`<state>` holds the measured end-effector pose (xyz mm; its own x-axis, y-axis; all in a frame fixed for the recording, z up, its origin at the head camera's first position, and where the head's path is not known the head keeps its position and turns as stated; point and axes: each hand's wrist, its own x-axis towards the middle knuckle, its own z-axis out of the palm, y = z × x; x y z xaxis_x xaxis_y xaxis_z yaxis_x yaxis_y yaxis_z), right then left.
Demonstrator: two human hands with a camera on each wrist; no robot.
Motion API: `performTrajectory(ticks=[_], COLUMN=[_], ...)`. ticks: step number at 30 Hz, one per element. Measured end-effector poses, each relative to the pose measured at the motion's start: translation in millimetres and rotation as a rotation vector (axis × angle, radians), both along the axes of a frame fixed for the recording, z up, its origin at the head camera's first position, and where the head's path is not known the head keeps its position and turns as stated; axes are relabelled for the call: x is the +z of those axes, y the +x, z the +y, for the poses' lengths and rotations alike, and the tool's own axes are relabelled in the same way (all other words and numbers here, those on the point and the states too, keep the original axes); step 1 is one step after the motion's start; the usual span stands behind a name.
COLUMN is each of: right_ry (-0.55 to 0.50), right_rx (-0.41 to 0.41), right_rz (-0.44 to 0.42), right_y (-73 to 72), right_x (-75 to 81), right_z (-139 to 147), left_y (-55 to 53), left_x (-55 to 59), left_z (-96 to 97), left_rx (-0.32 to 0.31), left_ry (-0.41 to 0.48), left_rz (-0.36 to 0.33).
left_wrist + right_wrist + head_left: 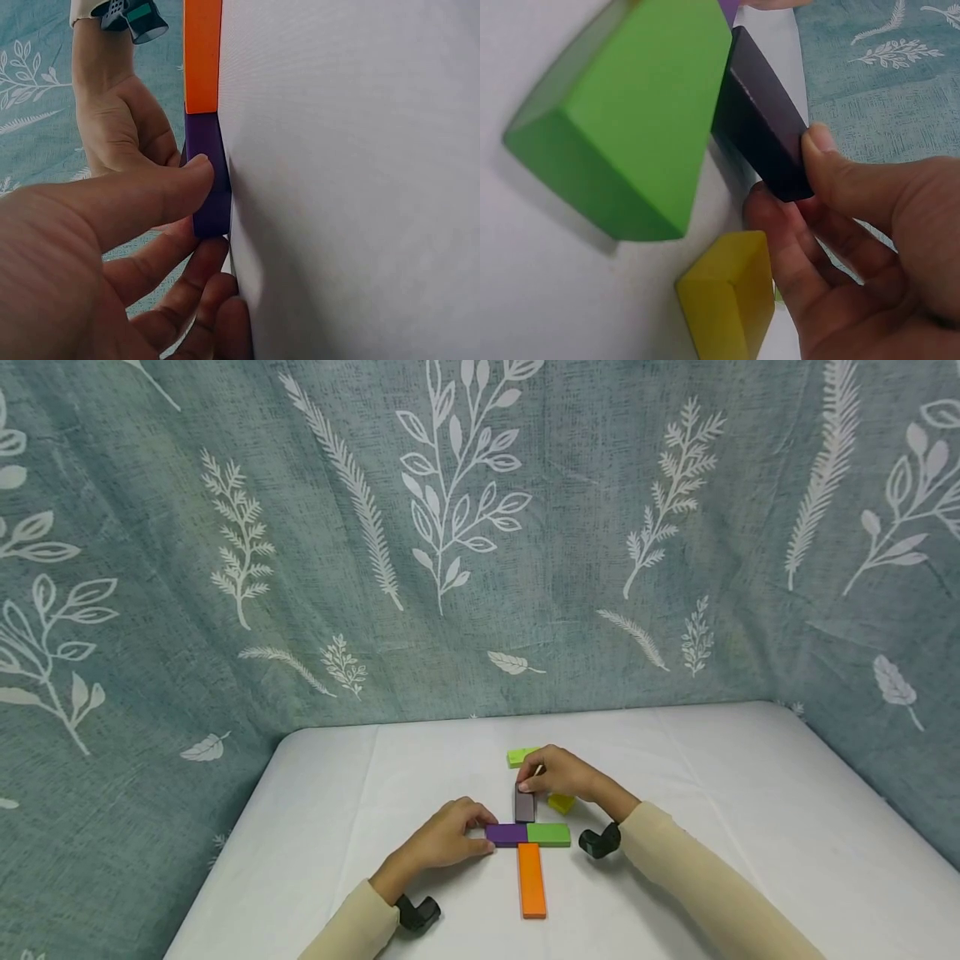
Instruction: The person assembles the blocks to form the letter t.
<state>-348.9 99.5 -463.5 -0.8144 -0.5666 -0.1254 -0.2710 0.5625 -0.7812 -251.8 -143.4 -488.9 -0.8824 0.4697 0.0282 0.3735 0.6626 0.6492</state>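
Right hand pinches dark-grey rectangular block between thumb and fingers, at its end towards white cloth-covered table far edge; left hand grips purple rectangular block at its left end.

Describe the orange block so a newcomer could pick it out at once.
On the white table, find the purple block and green block lying end to end. From where they meet, the orange block runs toward the bottom of the head view; it is the only orange one.
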Motion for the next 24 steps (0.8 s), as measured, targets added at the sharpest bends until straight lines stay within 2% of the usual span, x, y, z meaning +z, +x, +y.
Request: performTrajectory(ticks=[10, 24], right_ry=[0.038, 0.071], right_rx=[0.01, 0.041], right_rz=[0.048, 0.053], right_y=[-4.7, -7.0], right_x=[-2.6, -10.4], right_z=[-0.3, -1.7], left_y=[-1.7, -0.5], left_x=[1.4, 0.1], left_z=[-0.6, -0.1], left_rx=[-0.003, -0.004], left_ry=[0.002, 0.006], left_rz=[-0.004, -0.002])
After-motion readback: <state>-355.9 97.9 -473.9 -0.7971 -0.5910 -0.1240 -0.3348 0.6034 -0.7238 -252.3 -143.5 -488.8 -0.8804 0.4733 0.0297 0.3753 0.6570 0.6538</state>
